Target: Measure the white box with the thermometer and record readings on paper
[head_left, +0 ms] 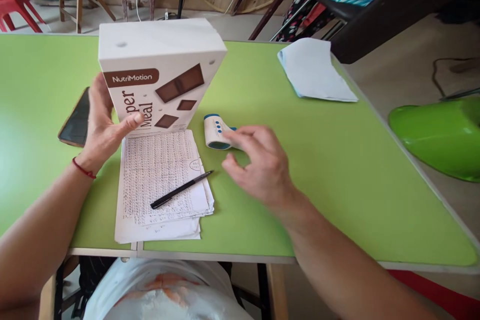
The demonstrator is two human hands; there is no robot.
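My left hand (pixel 107 120) grips the left edge of a white NutriMotion box (pixel 165 87), its thumb across the printed front and the other fingers mostly hidden behind. The box stands upright at the top of a stack of handwritten sheets (pixel 161 175). A black pen (pixel 182 190) lies slantwise on the sheets. To their right, my right hand (pixel 260 160) is open, thumb and forefinger apart. Its forefinger reaches the white and blue infrared thermometer (pixel 217 131) on the table; whether it touches cannot be told. The hand partly hides the thermometer's right side.
On the green table (pixel 337 185), a dark phone (pixel 76 120) lies behind my left wrist. Folded white paper (pixel 315 70) rests at the far right corner. A green plastic chair (pixel 438 137) stands beyond the right edge, a red stool (pixel 18 5) at the far left.
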